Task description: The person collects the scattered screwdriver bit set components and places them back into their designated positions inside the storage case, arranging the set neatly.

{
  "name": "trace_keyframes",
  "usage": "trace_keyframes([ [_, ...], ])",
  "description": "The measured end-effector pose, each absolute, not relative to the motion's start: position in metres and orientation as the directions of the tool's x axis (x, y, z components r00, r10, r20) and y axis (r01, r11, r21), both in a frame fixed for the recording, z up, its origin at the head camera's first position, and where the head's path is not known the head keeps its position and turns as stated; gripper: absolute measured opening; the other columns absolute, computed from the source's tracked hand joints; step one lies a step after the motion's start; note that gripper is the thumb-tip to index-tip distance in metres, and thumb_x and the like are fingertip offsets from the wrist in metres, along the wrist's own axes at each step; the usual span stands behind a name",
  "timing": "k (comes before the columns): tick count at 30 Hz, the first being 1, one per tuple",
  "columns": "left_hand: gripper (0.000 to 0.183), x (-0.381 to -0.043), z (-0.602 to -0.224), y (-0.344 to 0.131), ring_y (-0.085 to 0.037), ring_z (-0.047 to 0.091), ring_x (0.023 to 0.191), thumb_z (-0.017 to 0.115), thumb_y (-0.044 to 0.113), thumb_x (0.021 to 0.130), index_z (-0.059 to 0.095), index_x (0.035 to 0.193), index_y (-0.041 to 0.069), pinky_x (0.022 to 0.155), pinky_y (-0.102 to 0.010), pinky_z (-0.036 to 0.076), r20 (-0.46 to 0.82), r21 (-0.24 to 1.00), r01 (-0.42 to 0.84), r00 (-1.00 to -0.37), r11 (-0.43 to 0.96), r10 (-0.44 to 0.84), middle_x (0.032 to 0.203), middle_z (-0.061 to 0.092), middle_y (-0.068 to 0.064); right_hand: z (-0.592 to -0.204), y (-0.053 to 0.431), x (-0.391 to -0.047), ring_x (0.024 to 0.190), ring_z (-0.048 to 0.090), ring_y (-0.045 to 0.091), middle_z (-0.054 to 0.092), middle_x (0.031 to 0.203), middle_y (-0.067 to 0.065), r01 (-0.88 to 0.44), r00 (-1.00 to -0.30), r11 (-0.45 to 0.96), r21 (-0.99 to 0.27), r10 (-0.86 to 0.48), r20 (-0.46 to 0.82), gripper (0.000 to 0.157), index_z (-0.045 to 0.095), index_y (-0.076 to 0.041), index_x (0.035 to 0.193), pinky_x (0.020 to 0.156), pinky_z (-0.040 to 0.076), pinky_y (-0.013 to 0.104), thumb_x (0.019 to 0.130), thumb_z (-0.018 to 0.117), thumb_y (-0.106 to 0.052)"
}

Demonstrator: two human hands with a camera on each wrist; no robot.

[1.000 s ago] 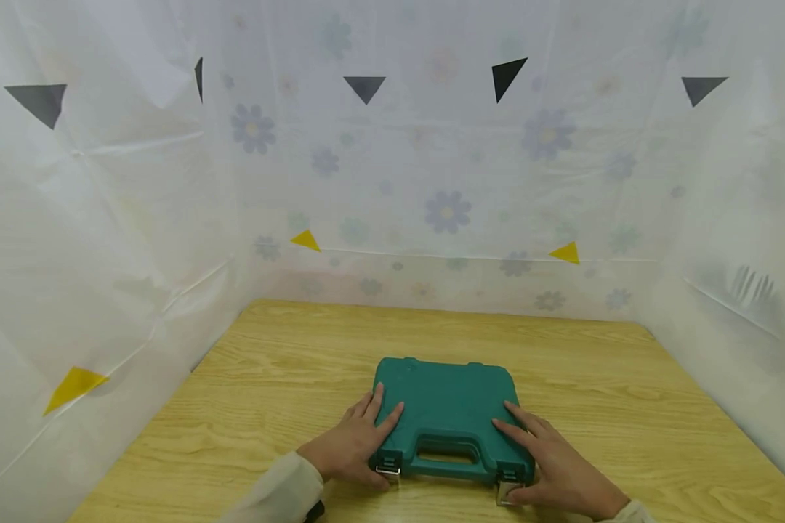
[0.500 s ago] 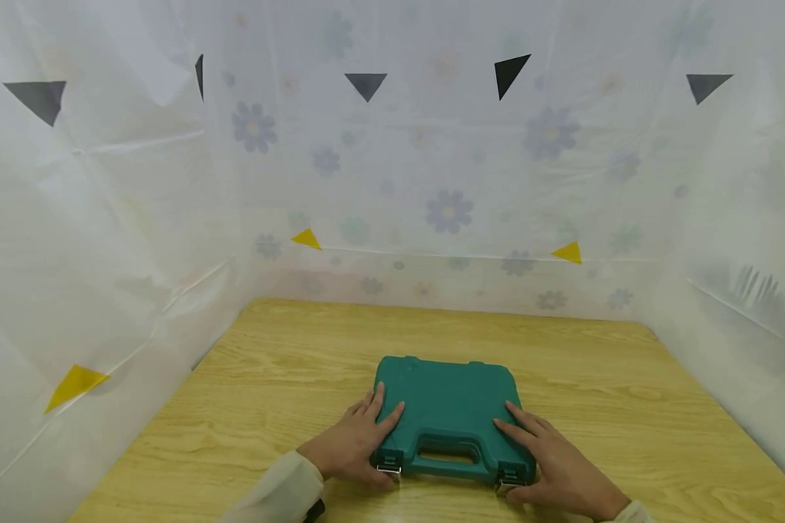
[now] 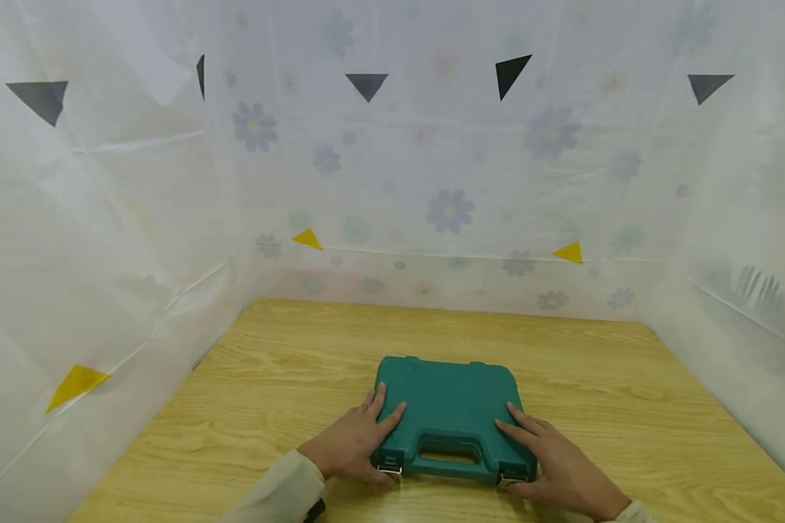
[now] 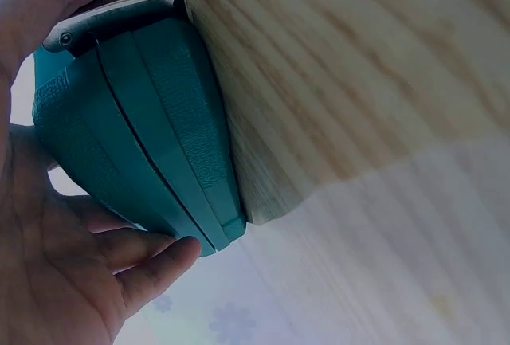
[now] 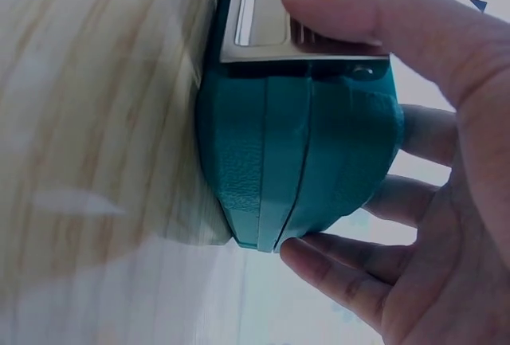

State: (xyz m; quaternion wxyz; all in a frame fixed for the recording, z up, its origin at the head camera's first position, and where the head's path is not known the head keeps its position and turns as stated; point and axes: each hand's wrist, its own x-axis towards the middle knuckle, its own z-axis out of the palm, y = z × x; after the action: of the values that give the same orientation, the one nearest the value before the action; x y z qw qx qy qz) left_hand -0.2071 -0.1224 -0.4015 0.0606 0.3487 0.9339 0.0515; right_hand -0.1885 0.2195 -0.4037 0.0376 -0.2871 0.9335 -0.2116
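Note:
A green plastic carrying case [image 3: 448, 403] lies flat on the wooden table, its handle toward me and its lid down. My left hand [image 3: 348, 444] grips the left front corner, fingers spread over the lid and side, thumb at the left metal latch [image 4: 127, 6]. On the opposite corner, my right hand [image 3: 559, 465] holds the case with fingertips on the lid and side. Its thumb presses the right metal latch [image 5: 263, 22], which lies against the front face in the right wrist view. A thin seam between lid and base shows in both wrist views. The contents are hidden.
The wood-grain table [image 3: 288, 349] extends behind and to both sides of the case. White flower-print sheeting [image 3: 392, 167] hangs around its back and sides, with black and yellow triangles on it.
The right latch has swung from standing outward to lying against the case front, under the right thumb. The case and the left hand stay nearly still.

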Motion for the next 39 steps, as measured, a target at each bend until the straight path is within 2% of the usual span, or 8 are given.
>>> trace_keyframes([
  [7,0.099,-0.2075,-0.4008,-0.1219,-0.043,0.018,0.133,0.060,0.064,0.073,0.016,0.147,0.016,0.098,-0.046,0.035,-0.075,0.139,0.644,-0.750,0.752,0.657,0.148,0.005,-0.027,-0.4050,0.2187,-0.1883,0.121,0.035,0.047,0.025,0.145,0.021,-0.518,-0.836,0.748,-0.414,-0.546,0.060,0.079,0.045,-0.008,0.135,0.082,0.042,0.054,0.072,0.069,-0.051],
  [27,0.090,-0.2065,-0.3973,-0.1231,-0.043,0.020,0.132,0.058,0.059,0.078,0.019,0.147,0.018,0.099,-0.047,0.034,-0.070,0.178,0.642,-0.748,0.746,0.660,0.148,0.009,-0.026,-0.4061,0.2184,-0.1891,0.120,0.037,0.046,0.029,0.144,0.020,-0.528,-0.836,0.758,-0.383,-0.544,0.075,0.082,0.046,-0.008,0.134,0.082,0.041,0.055,0.071,0.065,-0.059],
  [39,0.088,-0.2055,-0.3926,-0.1241,-0.043,0.019,0.133,0.057,0.059,0.079,0.019,0.147,0.017,0.099,-0.048,0.034,-0.086,0.202,0.644,-0.739,0.738,0.668,0.148,0.008,-0.026,-0.3996,0.2181,-0.1886,0.122,0.035,0.046,0.026,0.145,0.020,-0.507,-0.836,0.754,-0.419,-0.549,0.023,0.087,0.043,-0.010,0.136,0.083,0.040,0.057,0.069,0.062,-0.063],
])
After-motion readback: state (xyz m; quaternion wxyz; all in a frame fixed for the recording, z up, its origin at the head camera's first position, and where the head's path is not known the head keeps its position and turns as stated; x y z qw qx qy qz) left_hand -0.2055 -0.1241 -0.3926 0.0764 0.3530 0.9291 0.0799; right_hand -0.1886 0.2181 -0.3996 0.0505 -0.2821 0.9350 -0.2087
